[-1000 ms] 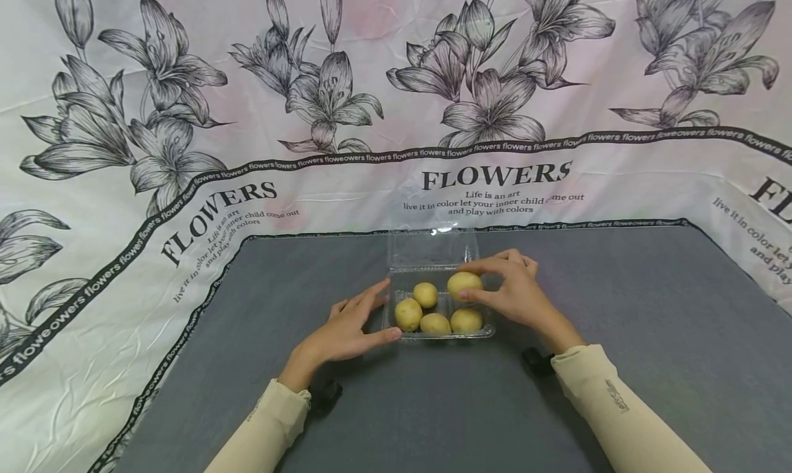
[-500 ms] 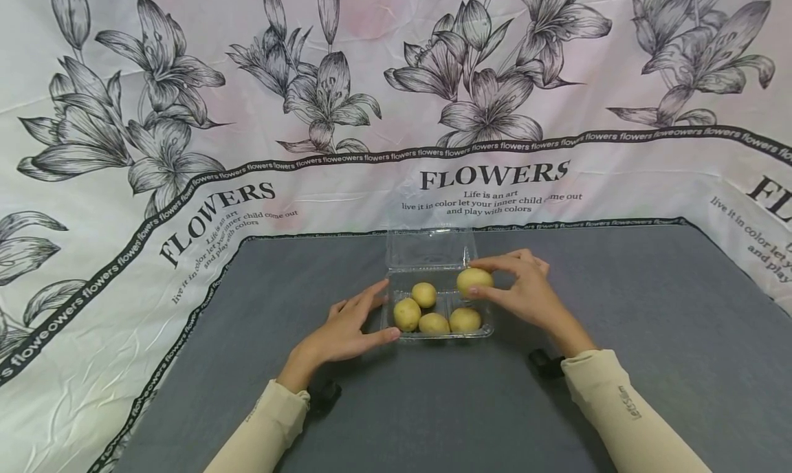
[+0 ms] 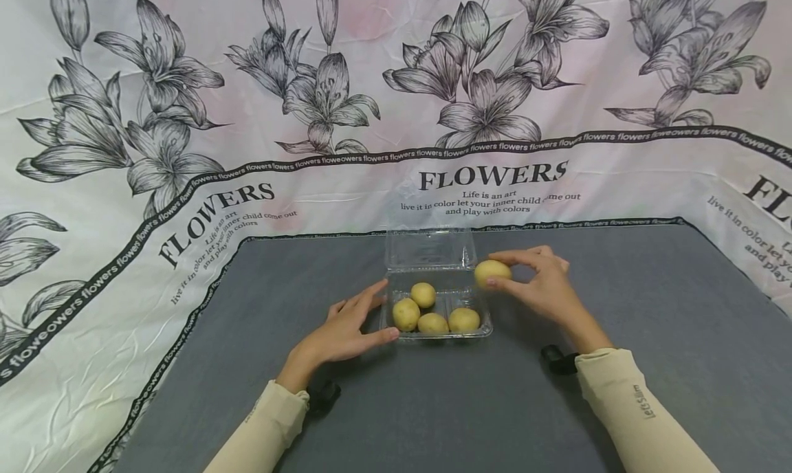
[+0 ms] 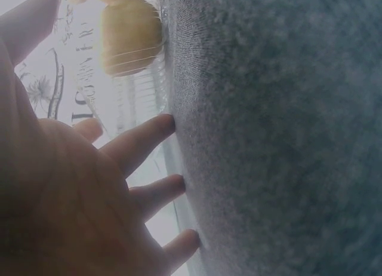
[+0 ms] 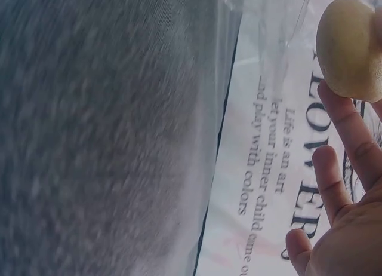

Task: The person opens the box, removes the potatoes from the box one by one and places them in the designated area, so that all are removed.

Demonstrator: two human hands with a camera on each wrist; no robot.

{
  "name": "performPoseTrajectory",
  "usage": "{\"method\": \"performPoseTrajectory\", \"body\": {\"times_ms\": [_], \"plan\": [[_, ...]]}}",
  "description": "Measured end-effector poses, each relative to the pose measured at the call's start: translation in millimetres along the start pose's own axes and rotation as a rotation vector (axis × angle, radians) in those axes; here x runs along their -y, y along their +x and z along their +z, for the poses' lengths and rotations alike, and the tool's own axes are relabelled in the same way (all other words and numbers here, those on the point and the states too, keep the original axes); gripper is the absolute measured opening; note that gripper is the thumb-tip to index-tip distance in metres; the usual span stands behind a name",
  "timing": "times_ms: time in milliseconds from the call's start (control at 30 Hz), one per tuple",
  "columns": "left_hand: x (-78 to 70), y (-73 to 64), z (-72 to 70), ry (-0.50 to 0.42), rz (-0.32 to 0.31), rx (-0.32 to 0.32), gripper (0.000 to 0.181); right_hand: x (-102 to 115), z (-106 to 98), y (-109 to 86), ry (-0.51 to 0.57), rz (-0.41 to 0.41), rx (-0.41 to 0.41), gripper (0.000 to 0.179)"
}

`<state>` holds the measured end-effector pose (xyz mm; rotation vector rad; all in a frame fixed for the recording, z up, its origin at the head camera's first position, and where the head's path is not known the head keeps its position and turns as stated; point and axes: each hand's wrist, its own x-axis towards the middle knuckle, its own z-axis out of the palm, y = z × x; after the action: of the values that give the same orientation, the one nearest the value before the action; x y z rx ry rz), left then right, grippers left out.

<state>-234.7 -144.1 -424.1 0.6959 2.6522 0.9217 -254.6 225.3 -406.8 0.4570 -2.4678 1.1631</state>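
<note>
Basically, the head view gave the whole layout: pale yellow, oval potato (image 3: 493, 274) in the right hand (image 3: 547, 287), just beyond the back right corner of the clear, rectangular plastic container (image 3: 458, 298), lid (image 3: 430, 249) folded back. Four more rounded yellow potatoes (image 3: 405, 315) sat inside, one towards the back, three nearer the front rim. Left wrist view added what the head view lacked: fine ribbing on the container wall, a potato visible through the clear plastic with thin glare lines across it. Right wrist view caught the palm side of the right hand and sideways lettering on the white fabric with black flower prints (image 3: 334, 184). Right thumb and forefinger pinched the potato from opposite sides; in the wrist view one fingertip met its lower end, two other fingers stood apart from it. Left hand (image 3: 343, 328) had fingers spread wide, thumb out at the front left corner, fingertips along the left side; couldn't tell how hard they pressed. Held potato looked smooth, matte, faintly speckled, slightly egg-shaped, partly cut off by the right wrist view's edge. Everything stood on a dark grey tabletop (image 3: 433, 404).
</note>
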Motion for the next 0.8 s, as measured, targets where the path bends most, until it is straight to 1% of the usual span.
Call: {"method": "performPoseTrajectory", "body": {"times_ms": [167, 400, 667, 800], "plan": [[-0.4, 0.3, 0.4, 0.003, 0.007, -0.003, 0.093, -9, -6, -0.5, -0.026, 0.012, -0.009, 0.04], [-1.5, -0.6, 0.0, 0.006, 0.0, -0.007, 0.094, -19, -10, -2.3, -0.061, 0.056, 0.025, 0.04], [-1.5, -0.8, 0.4, 0.007, 0.005, -0.012, 0.094, -26, -14, -1.9, -0.066, 0.067, 0.072, 0.038], [-1.5, -1.0, 0.9, 0.01, 0.008, -0.01, 0.094, -27, -15, -4.3, -0.07, 0.093, 0.093, 0.038]]}}
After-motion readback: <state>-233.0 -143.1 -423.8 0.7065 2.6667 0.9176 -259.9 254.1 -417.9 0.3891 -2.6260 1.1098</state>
